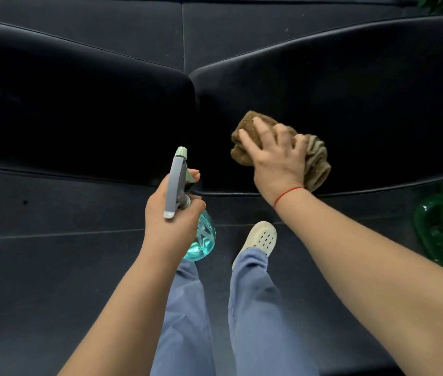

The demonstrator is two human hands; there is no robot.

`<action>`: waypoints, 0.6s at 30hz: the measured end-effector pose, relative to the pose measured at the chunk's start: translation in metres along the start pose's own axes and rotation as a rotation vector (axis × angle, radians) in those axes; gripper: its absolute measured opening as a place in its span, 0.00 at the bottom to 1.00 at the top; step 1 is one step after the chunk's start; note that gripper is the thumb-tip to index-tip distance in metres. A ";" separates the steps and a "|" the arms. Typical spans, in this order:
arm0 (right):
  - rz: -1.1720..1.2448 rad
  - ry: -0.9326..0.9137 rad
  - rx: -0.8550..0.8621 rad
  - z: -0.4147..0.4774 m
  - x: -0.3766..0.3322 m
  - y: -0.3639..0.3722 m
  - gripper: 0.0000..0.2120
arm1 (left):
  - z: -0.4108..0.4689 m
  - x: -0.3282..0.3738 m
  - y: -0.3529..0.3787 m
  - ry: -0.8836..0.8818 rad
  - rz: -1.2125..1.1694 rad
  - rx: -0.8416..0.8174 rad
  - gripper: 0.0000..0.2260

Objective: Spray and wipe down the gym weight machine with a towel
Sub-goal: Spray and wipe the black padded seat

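Observation:
Two black padded cushions of the weight machine lie side by side, a left pad (79,109) and a right pad (364,104). A bunched brown towel (315,158) sits on the right pad near its front edge, and my right hand (277,156) presses down on it with fingers spread. My left hand (171,215) grips a spray bottle (201,240) of blue liquid by its neck. The bottle's grey trigger head (175,180) points up toward the gap between the pads, with my index finger on the trigger.
Dark rubber floor tiles (52,280) surround the machine. A green metal frame (442,229) stands at the right edge. My legs in blue trousers and a white clog (261,237) are below the right pad. Green leaves (440,2) show at the top right.

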State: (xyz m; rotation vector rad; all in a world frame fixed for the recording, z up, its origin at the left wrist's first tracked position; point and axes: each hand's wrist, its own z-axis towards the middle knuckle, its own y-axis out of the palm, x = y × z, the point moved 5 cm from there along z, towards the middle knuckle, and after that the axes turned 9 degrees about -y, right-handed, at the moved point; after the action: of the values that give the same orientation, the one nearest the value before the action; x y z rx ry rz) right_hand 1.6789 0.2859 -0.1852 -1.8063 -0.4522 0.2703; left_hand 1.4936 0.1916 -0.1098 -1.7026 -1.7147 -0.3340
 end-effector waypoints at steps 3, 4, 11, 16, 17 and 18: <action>0.010 -0.297 -0.080 -0.014 -0.036 0.011 0.28 | -0.003 0.007 0.009 0.034 0.024 -0.022 0.17; 0.023 -0.390 -0.123 -0.021 -0.045 0.014 0.27 | -0.004 0.009 0.011 0.040 0.031 -0.030 0.17; 0.080 -0.604 -0.211 -0.064 -0.025 0.011 0.23 | -0.020 0.027 0.039 0.074 0.116 -0.122 0.17; 0.126 -0.561 -0.227 -0.101 0.030 -0.004 0.16 | -0.040 0.047 0.069 0.117 0.167 -0.188 0.17; 0.128 -0.529 -0.217 -0.110 0.044 -0.009 0.15 | -0.045 0.052 0.076 0.125 0.172 -0.208 0.17; 0.130 -0.498 -0.199 -0.119 0.057 -0.013 0.15 | -0.049 0.057 0.083 0.134 0.178 -0.228 0.17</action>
State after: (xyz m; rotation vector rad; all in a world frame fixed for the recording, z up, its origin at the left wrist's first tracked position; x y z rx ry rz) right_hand 1.7766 0.2104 -0.1366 -1.9614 -0.7294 0.7989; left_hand 1.5923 0.2138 -0.0618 -1.9343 -1.4611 -0.5655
